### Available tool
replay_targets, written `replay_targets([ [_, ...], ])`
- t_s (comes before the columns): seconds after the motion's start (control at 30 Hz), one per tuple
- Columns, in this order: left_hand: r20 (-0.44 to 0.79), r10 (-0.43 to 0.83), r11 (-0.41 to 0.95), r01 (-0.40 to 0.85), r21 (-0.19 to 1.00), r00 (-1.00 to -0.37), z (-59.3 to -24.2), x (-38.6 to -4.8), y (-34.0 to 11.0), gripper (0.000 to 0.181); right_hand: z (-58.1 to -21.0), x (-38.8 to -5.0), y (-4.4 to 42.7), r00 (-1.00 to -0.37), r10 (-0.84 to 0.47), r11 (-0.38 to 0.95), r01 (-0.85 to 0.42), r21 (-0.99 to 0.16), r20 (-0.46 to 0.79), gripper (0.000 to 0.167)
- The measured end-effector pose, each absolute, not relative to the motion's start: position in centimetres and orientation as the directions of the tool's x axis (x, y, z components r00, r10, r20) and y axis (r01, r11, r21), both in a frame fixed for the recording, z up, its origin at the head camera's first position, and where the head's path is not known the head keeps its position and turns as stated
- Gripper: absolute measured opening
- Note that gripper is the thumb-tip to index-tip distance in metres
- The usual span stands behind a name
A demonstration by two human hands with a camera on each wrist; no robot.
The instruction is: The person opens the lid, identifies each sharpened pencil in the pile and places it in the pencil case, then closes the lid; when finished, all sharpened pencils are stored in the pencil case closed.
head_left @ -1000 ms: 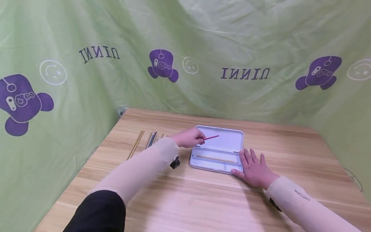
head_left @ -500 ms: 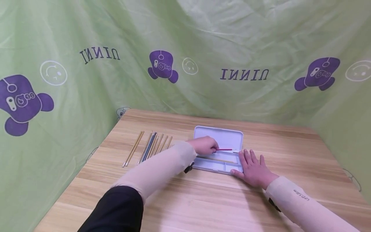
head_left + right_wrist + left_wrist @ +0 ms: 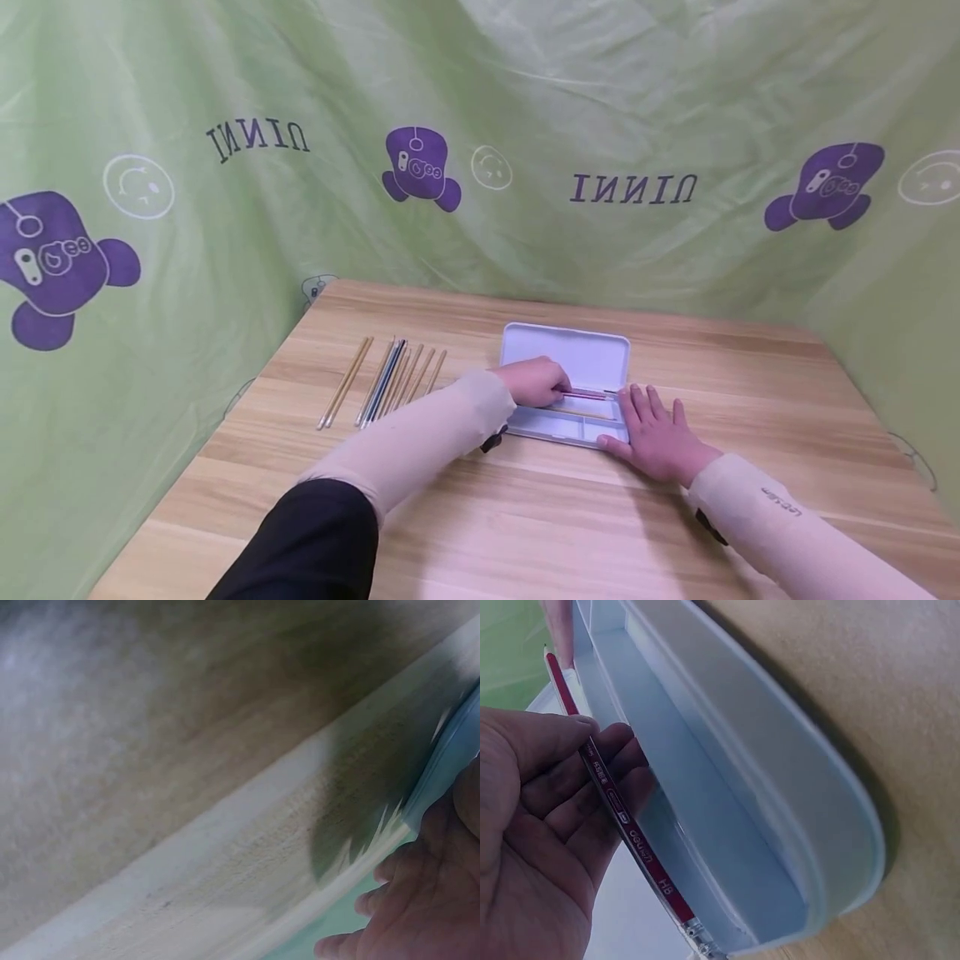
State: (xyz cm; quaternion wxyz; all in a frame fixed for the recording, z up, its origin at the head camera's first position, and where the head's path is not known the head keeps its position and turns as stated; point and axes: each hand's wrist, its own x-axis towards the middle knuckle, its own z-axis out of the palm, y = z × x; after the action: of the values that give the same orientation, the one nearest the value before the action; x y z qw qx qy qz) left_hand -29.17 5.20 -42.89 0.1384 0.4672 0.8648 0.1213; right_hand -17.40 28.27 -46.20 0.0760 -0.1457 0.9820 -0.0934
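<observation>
Lower than a second ago, when it crossed the lid [image 3: 570, 354], the red pencil [image 3: 639, 847] is now at the rear compartment of the white pencil case [image 3: 540, 425]; whether it touches the bottom I cannot tell. The left hand's [image 3: 534, 382] grip pinches it between thumb and fingers. Near it inside lies a wooden pencil [image 3: 585, 413]. The right hand [image 3: 660, 437], fingers spread, rests against the case's right end. More pencils [image 3: 390, 383] lie leftward on the bench [image 3: 487, 517].
</observation>
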Motion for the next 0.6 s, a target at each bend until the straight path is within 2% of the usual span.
replay_targets([
  [0.3,-0.094,0.828,0.549,0.764,0.339,-0.553,-43.0,-29.2,5.0,0.026,-46.3,-17.7,28.5,-0.945,-0.308,0.933,-0.278,-0.228,-0.111,0.106],
  [0.43,-0.043,0.811,0.544,0.725,0.423,-0.584,-42.5,-29.6,4.0,0.026,-46.4,-17.7,28.5,-0.947,-0.301,0.936,-0.271,-0.224,-0.112,0.104],
  [0.6,0.016,0.745,0.530,0.607,0.592,-0.667,-40.5,-30.0,1.3,0.028,-45.1,-17.3,27.9,-0.944,-0.296,0.940,-0.261,-0.217,-0.146,0.102],
])
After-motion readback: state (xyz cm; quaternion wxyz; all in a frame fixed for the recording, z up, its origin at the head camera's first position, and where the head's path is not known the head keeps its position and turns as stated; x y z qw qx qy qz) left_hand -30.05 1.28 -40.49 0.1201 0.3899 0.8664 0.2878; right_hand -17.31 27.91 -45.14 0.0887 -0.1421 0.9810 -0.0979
